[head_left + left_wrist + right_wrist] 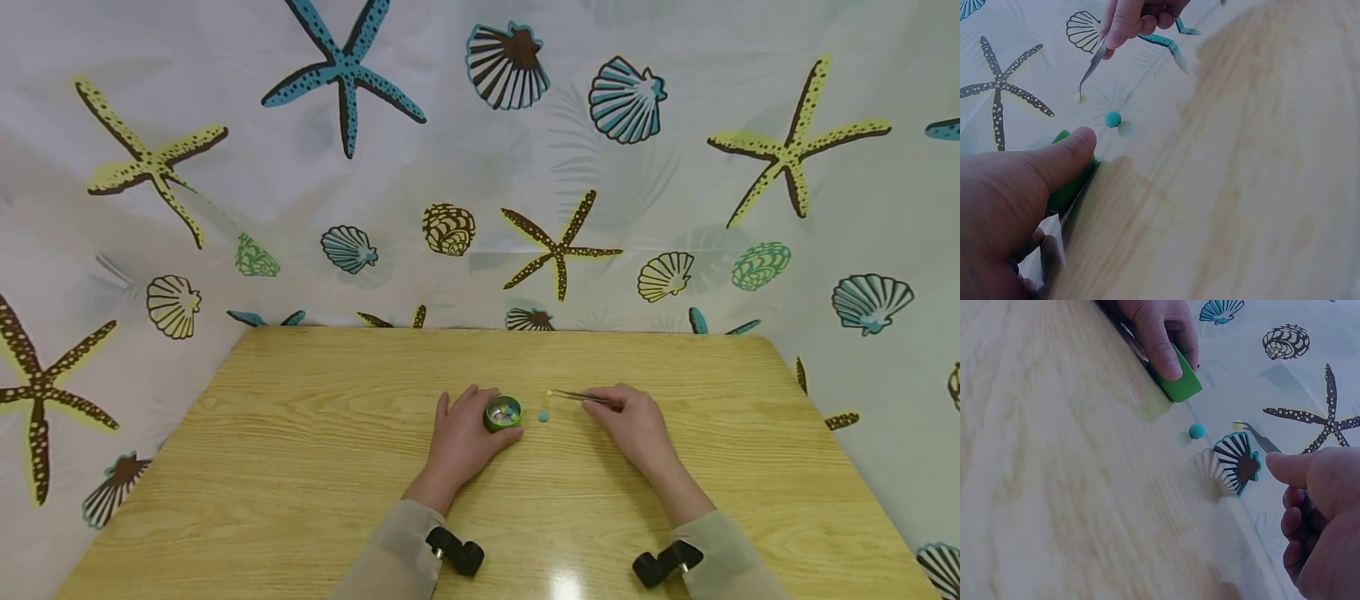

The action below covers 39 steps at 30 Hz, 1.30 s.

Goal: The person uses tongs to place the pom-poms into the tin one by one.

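Observation:
My left hand (459, 440) holds a small round green tin (1188, 389) on the wooden table, thumb on the near side and fingers around the far side. Inside the tin lie several small coloured beads (512, 412), blue and pale ones among them. My right hand (633, 423) pinches metal tweezers (587, 397) between thumb and fingers, with the tips pointing left. At the tips is a tiny yellow bead (1237, 425). A round blue bead (543, 416) rests on the table between the tin and the tweezers, apart from both.
The wooden table (337, 383) extends around both hands. White cloth (450, 292) printed with starfish and shells rises behind it and at both sides. Black wrist mounts (455, 552) sit on both sleeves, and light glares off the table's near edge.

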Motion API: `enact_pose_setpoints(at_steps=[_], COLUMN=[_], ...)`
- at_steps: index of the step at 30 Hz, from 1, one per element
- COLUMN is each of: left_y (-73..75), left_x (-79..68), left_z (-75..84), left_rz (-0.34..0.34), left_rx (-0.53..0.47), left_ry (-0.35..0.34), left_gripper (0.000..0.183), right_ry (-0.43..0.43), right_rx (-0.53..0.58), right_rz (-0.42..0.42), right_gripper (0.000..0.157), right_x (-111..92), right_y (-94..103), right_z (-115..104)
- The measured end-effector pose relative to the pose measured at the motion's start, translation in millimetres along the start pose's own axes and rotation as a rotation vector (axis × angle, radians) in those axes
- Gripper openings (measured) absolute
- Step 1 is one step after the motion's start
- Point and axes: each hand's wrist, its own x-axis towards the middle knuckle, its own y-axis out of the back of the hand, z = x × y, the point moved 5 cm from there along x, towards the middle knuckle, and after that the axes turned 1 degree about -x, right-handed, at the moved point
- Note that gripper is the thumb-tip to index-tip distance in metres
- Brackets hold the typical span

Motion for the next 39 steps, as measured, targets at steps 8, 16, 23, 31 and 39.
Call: enact_pose_setpoints(at_steps=[8, 16, 23, 31, 39], left_y=[0.0, 0.7, 1.3, 1.0, 1.3], left_x=[-0.1, -0.2, -0.5, -0.6, -0.9], left_z=[1.2, 1.9, 1.4, 0.8, 1.8], left_rz=[0.000, 0.002, 0.001, 0.000, 0.003], left_rx=[0.003, 0.008, 0.008, 0.007, 0.012], left_ry=[-0.003, -0.008, -0.009, -0.007, -0.012], left_gripper=[0.072, 0.072, 0.072, 0.072, 0.072], right_ry=[0.030, 0.026, 0.052, 0.061, 0.063], right_rx=[0.020, 0.042, 0.047, 0.049, 0.054], right_rz=[-0.007, -0.017, -0.036, -0.045, -0.076], right_gripper=[0.021, 0.021, 0.020, 0.018, 0.019], right_x=[1, 1, -1, -1, -3], right_y=[-4.9, -11.8, -17.3, -24.9, -32.0], right_z=[-11, -22, -31, -37, -39])
